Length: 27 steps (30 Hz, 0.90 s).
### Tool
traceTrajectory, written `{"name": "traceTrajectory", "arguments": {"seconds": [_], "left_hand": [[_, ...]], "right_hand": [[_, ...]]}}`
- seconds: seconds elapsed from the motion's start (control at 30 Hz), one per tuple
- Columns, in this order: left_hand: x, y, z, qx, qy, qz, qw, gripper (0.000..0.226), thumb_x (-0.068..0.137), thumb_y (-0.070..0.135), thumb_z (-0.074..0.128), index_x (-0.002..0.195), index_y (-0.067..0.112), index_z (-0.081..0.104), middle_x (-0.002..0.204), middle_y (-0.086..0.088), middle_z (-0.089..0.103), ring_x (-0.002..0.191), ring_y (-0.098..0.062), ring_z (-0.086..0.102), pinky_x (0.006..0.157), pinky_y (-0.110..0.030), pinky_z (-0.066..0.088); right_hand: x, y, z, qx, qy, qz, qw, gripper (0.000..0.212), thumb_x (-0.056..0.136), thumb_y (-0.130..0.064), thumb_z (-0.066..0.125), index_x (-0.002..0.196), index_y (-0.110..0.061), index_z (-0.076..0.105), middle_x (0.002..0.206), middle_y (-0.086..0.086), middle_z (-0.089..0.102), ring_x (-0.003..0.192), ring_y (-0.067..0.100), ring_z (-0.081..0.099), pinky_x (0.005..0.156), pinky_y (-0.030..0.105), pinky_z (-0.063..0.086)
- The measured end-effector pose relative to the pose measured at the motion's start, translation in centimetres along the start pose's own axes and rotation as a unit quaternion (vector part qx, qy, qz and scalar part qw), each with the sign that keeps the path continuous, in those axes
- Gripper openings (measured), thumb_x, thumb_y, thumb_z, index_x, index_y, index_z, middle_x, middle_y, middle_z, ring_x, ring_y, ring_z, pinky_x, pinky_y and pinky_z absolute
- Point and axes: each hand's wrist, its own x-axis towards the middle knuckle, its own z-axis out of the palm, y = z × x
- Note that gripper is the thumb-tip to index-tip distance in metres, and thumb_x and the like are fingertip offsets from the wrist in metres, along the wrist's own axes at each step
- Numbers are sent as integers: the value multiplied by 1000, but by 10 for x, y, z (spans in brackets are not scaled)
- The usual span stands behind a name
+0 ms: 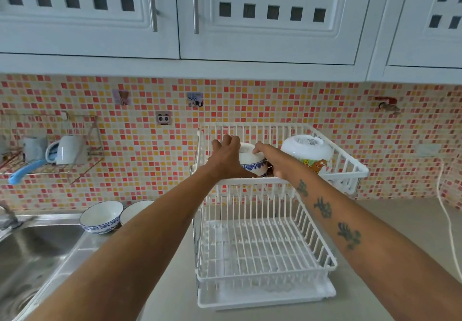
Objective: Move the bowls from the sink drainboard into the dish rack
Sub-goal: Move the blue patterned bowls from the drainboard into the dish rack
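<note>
A white two-tier dish rack point(282, 274) stands on the counter. Both hands hold one upside-down white bowl with a blue rim pattern point(251, 160) in the rack's upper tier, at its left side. My left hand point(225, 157) covers the bowl's left side and my right hand point(271, 157) grips its right side. A larger white bowl with a cartoon print point(307, 152) lies upside down to the right in the same tier. Two more blue-patterned bowls sit on the sink drainboard: one upright point(101, 217), one point(135, 209) partly hidden behind my left forearm.
The steel sink point(27, 258) and a tap point(8, 217) are at the lower left. A wire wall shelf point(50, 168) holds mugs and a blue-handled tool. The rack's lower tier holds nothing. A white cable point(447, 215) hangs at the right. Cabinets hang overhead.
</note>
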Motion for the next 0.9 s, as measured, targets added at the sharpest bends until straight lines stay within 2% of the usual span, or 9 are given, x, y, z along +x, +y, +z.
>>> {"name": "traceTrajectory", "arguments": {"seconds": [0.23, 0.37, 0.47, 0.57, 0.63, 0.73, 0.83, 0.9], "left_hand": [[4, -5, 4, 34, -15, 8, 999, 90, 66, 51, 80, 131, 6, 37, 131, -15, 40, 120, -35, 35, 109, -45, 27], [4, -4, 4, 43, -25, 11, 999, 92, 68, 50, 79, 135, 5, 34, 136, -16, 38, 127, -34, 33, 115, -49, 20], [3, -4, 2, 32, -32, 2, 999, 94, 67, 51, 79, 136, 7, 33, 137, -15, 36, 128, -38, 32, 114, -50, 24], [3, -3, 3, 17, -44, -13, 999, 96, 64, 55, 79, 136, 10, 33, 138, -13, 34, 130, -39, 30, 110, -54, 31], [1, -1, 1, -1, -48, -39, 998, 96, 64, 60, 77, 136, 13, 34, 143, -12, 30, 133, -37, 26, 110, -59, 29], [-2, 3, -7, -23, -26, -66, 997, 99, 64, 70, 70, 139, 15, 36, 152, -11, 21, 142, -36, 16, 115, -58, 18], [-3, -4, -25, -107, 23, -83, 990, 85, 70, 68, 67, 135, 18, 43, 151, -8, 22, 142, -33, 17, 115, -55, 19], [-5, -16, -42, -163, 65, -96, 980, 71, 77, 64, 63, 129, 19, 48, 149, -8, 26, 140, -32, 21, 114, -53, 22]], "right_hand": [[0, 0, 2, -20, -1, 8, 1000, 29, 89, -23, 49, 113, -7, 47, 86, 7, 56, 75, 20, 52, 79, 35, 44], [-2, 0, 3, -21, -3, 10, 1000, 18, 90, -21, 47, 101, -7, 50, 82, 7, 56, 72, 20, 52, 72, 32, 44], [0, 1, 5, -34, 11, 10, 999, 32, 86, -25, 50, 113, -6, 50, 88, 8, 58, 83, 23, 54, 79, 35, 43], [4, 3, 5, -51, 44, -8, 998, 43, 84, -26, 54, 121, -4, 52, 93, 10, 60, 82, 23, 56, 70, 31, 44], [2, 3, 6, -101, 95, -52, 989, 38, 85, -29, 56, 114, -4, 58, 93, 10, 62, 75, 23, 56, 63, 31, 44], [-5, 1, 11, -170, 182, -172, 953, 28, 91, -32, 51, 98, -8, 63, 95, 5, 60, 84, 23, 56, 69, 31, 39], [-14, -8, 22, -121, 233, -265, 928, 28, 94, -28, 49, 111, -11, 64, 113, -1, 59, 102, 18, 56, 82, 30, 41], [-16, -19, 38, -74, 233, -301, 922, 25, 93, -29, 48, 106, -14, 63, 121, 6, 63, 111, 22, 59, 87, 31, 45]]}}
